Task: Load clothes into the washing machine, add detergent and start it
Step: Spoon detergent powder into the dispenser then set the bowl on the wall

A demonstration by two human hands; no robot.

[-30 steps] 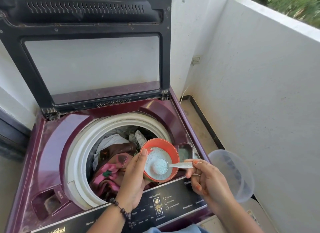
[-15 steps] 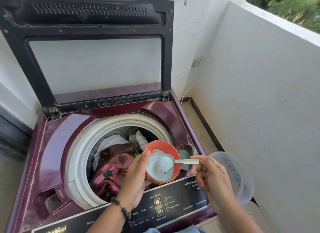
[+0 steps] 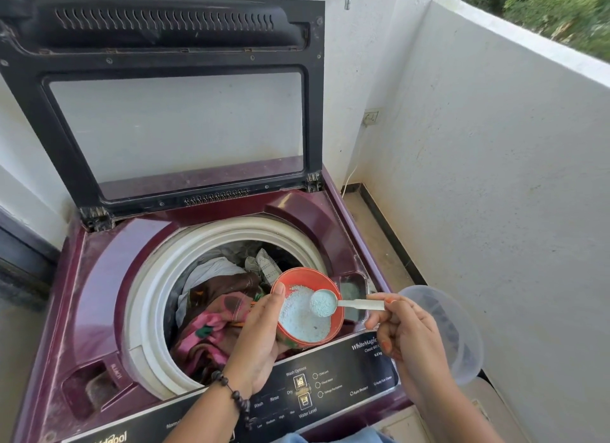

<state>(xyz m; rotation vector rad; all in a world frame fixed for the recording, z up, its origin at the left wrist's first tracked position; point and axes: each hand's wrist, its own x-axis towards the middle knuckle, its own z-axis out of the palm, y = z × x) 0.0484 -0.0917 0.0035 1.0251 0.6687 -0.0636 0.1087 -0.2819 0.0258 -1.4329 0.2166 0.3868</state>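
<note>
The clothes [image 3: 214,314] are lying soft and loose in the drum of the washing machine [image 3: 99,277], whose lid [image 3: 171,89] is standing open. The left hand [image 3: 260,340] is cupping the orange tub [image 3: 330,281] of powder detergent [image 3: 297,317] over the drum's front edge; the tub is probably light, so support from beneath suits it. The right hand [image 3: 406,330] is pinching the spoon [image 3: 350,304] handle and also holding a clear lid [image 3: 442,337]. The heaped powder is likely to spill if the spoon tilts. White balcony walls [image 3: 495,178] are enclosing the machine.
</note>
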